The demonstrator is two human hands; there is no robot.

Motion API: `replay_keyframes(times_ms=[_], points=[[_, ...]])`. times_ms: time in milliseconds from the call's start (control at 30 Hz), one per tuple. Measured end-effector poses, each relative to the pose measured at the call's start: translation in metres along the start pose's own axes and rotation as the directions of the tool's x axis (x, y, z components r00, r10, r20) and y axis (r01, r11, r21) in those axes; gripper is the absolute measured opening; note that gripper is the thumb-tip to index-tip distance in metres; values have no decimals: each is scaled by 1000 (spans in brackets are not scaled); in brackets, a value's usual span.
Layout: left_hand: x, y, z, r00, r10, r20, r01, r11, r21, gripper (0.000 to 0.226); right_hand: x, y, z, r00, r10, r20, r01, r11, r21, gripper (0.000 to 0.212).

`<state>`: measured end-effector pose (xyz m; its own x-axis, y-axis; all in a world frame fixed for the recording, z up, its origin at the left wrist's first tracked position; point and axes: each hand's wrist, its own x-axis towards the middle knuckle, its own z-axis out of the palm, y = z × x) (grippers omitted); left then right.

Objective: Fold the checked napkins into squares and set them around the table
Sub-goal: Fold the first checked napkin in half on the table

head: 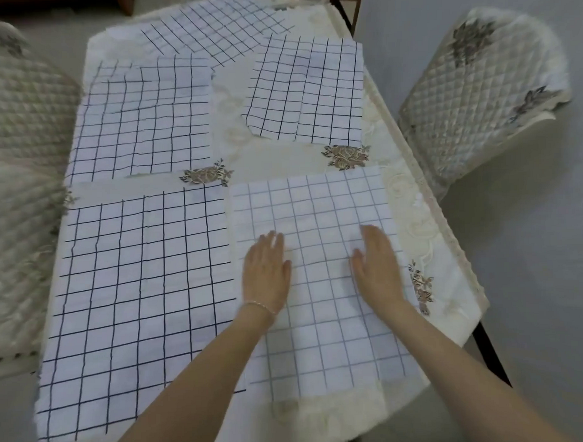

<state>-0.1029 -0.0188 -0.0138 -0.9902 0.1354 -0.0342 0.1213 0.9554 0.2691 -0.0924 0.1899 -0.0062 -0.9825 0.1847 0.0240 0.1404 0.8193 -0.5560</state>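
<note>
White cloth with a thin dark grid covers most of the table [415, 196]: five checked napkins lie on a cream tablecloth [234, 130] with brown flower prints. Both hands rest flat on the near right napkin [320, 319], fingers straight and close together, palms down. The left hand [267, 271], with a thin bracelet [261, 306] at the wrist, lies toward that napkin's left edge; the right hand [377, 264] lies toward its right edge. Neither holds anything. Just left of it lies the near left napkin [134, 292], its lines darker. Farther off lie the far left napkin [144, 126] and the far right napkin [308, 91], and one more at the back [217, 28]. Quilted chairs stand at left [19, 131] and right [477, 92].
</note>
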Motion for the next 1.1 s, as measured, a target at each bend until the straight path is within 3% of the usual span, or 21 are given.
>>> replay_keyframes(times_ms=[100, 167, 300, 533, 667, 733, 833, 933, 1100], points=[[13, 25, 25, 985, 145, 93, -149, 988, 34, 55, 7, -34, 46, 953, -250, 172, 264, 962, -68, 53], [20, 25, 41, 975, 142, 171, -157, 985, 76, 61, 14, -39, 68, 930, -268, 251, 298, 950, -90, 56], [27, -5, 53, 979, 161, 124, -164, 986, 14, 59, 26, -4, 74, 910, -298, 290, 364, 907, -210, 60], [35, -65, 33, 1000, 8, 14, -9, 996, 86, 63, 61, 55, 35, 983, -91, 162, 137, 942, -305, 61], [64, -28, 27, 975, 218, 33, -219, 974, 59, 58, 83, 5, 52, 940, -268, 210, 315, 920, -234, 58], [84, -11, 34, 966, 248, 65, -252, 966, 54, 58, 95, -24, 71, 901, -346, 260, 398, 900, -180, 57], [105, -14, 45, 967, 220, 129, -232, 969, 87, 60, 111, -29, 88, 898, -323, 298, 388, 901, -193, 60], [116, -43, 43, 975, 202, 88, -210, 973, 95, 65, 125, -7, 84, 904, -313, 291, 389, 886, -254, 60], [117, -84, 33, 999, 42, 17, -43, 995, 89, 70, 145, 39, 57, 974, -168, 154, 207, 934, -290, 62]])
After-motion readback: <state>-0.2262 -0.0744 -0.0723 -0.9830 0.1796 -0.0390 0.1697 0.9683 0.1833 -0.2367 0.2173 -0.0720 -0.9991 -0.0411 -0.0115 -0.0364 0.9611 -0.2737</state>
